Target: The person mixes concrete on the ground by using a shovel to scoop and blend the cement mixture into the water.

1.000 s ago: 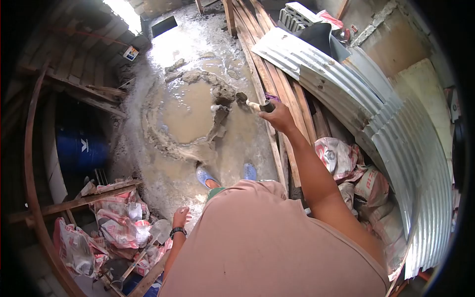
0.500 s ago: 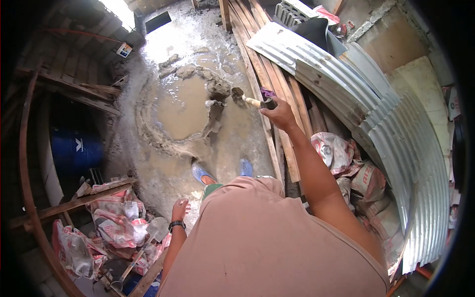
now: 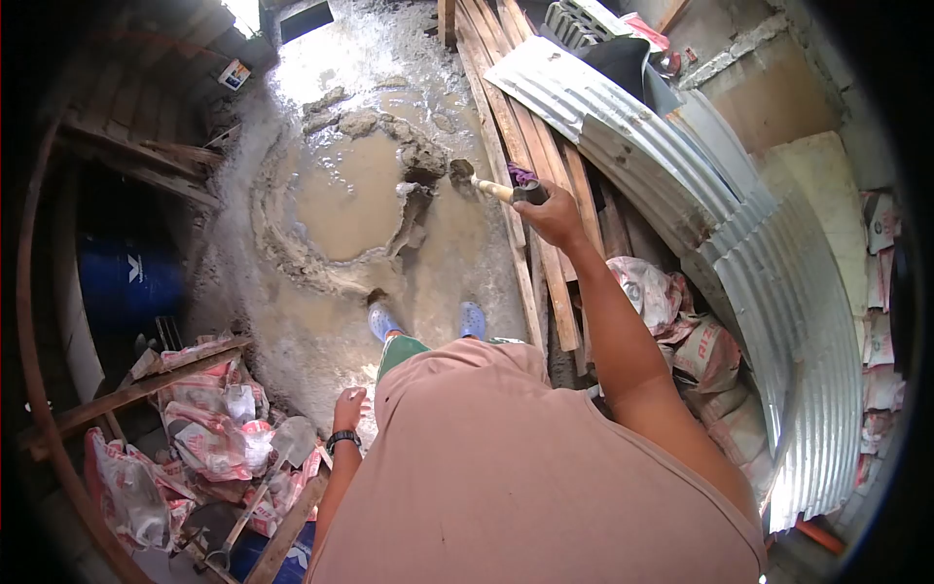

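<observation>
the right arm point(image 3: 623, 311) stretches forward and out to the side, nearly straight at the elbow, with the forearm slanting up toward the wooden planks point(image 3: 506, 131). at its end, the right hand point(image 3: 555, 216) is wrapped around the dark grip of a long-handled tool point(image 3: 493, 190), the fingers curled about that end. the tool's pale shaft runs away from the hand, and its mud-coated head sits over the wet floor point(image 3: 467, 263), just beside the broken edge of a ring of wet mix point(image 3: 321, 277) that encloses murky water point(image 3: 350, 209). purple cloth point(image 3: 521, 173) shows just past the grip.

the left arm point(image 3: 331, 487) hangs low at the person's side, wearing a dark watch point(image 3: 342, 440). the left hand point(image 3: 348, 409) is held loosely, its fingers slightly bent and a little apart, near the torso and above the floor. crumpled sacks point(image 3: 204, 438) and a shovel point(image 3: 292, 440) lie beyond it on the left. blue clogs point(image 3: 381, 319) stand just short of the ring.
</observation>
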Tool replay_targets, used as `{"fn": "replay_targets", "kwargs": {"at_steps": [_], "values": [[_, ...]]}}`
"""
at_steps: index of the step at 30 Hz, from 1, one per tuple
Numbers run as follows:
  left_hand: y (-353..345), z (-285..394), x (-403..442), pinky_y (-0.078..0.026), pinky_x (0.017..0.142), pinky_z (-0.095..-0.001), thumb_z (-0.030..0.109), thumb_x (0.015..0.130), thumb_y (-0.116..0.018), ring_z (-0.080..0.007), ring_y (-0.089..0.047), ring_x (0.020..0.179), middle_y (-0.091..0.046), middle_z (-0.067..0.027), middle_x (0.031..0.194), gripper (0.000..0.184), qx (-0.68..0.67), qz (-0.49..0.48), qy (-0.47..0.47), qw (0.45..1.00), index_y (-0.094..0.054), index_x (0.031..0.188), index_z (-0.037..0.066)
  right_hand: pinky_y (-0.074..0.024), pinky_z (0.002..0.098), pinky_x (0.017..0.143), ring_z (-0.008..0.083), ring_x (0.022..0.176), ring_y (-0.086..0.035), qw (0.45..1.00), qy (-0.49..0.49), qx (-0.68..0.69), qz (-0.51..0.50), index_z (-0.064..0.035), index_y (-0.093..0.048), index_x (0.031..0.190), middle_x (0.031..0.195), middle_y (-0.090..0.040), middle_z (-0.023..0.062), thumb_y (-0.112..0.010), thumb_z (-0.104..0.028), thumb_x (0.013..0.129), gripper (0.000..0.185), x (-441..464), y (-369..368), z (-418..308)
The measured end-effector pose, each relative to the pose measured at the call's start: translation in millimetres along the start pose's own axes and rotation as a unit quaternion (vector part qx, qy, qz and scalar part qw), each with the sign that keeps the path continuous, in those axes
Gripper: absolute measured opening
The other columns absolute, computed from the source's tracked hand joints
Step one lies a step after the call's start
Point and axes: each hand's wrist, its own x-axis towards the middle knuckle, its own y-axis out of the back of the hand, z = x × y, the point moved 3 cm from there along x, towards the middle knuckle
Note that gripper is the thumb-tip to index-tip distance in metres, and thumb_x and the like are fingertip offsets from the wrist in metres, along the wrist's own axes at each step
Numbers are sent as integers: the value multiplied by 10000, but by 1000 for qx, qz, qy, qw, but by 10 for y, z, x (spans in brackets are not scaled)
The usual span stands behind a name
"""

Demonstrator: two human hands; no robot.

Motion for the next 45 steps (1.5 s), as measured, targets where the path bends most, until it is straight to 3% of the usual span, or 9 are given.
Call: {"fn": "replay_targets", "kwargs": {"at_steps": [10,15,18,23,24,26,30,35,45], "values": [[810,48,465,-543,625,-332,334,888,-648,-222,-667,796,-668,-141,978,410,7,-30,-3,1000,-600,1139,14,-514,314,750,196,801,-667,999,-27,45,-7,13,-670,1092,888,-706,135,-795,-293,708,506,219,-621,-364],[1602,-8,1074,-497,517,-304,314,894,-653,-168,-650,631,-683,-92,819,342,17,-50,-9,999,-620,1092,37,-512,313,739,160,790,-649,996,-71,54,21,-40,-702,1029,888,-705,84,-809,-239,691,407,171,-866,-601],[2118,70,1353,-474,484,-277,361,901,-633,-149,-645,603,-680,-83,787,355,54,-29,11,998,-645,1078,54,-506,316,719,166,746,-641,981,-148,-122,35,-48,-711,995,856,-705,88,-817,-217,682,371,4,-804,-1105],[2730,499,1667,-475,487,-278,359,908,-618,-154,-626,590,-670,-75,814,394,34,-12,-24,999,-607,1151,49,-496,326,686,173,738,-649,972,-212,-90,42,-46,-715,983,832,-704,98,-817,-217,682,362,-45,-979,-978],[2770,627,1674,-475,487,-278,359,908,-618,-154,-626,590,-670,-75,814,394,34,-11,-25,999,-607,1151,49,-496,325,684,171,738,-648,971,-215,-80,60,-45,-715,982,833,-704,97,-815,-216,684,358,-59,-1010,-955],[2775,867,1633,-537,659,-364,410,914,-593,-210,-670,750,-678,-97,930,420,35,-10,-60,998,-566,1183,88,-496,323,683,169,737,-647,970,-219,-67,78,-43,-715,981,834,-704,97,-813,-215,687,354,-84,-1062,-1000],[2577,911,1705,-538,637,-346,403,910,-606,-193,-673,728,-681,-90,915,446,2,-35,-70,997,-557,1205,72,-501,329,683,170,741,-652,975,-201,-54,82,-44,-713,980,841,-707,95,-808,-216,688,352,-79,-1120,-1147],[2108,710,1647,-496,524,-292,373,879,-663,-151,-644,632,-684,-66,846,397,103,-97,-87,986,-599,1101,51,-508,337,695,187,748,-663,985,-146,-45,77,-33,-706,972,840,-709,108,-815,-261,674,391,-40,-1305,-831],[2326,708,1599,-462,491,-284,355,896,-644,-144,-624,588,-679,-69,816,354,71,-79,-23,994,-615,1090,61,-507,324,693,175,741,-660,987,-139,-26,72,1,-699,990,828,-708,104,-821,-240,678,412,-246,-1271,-830]]}}
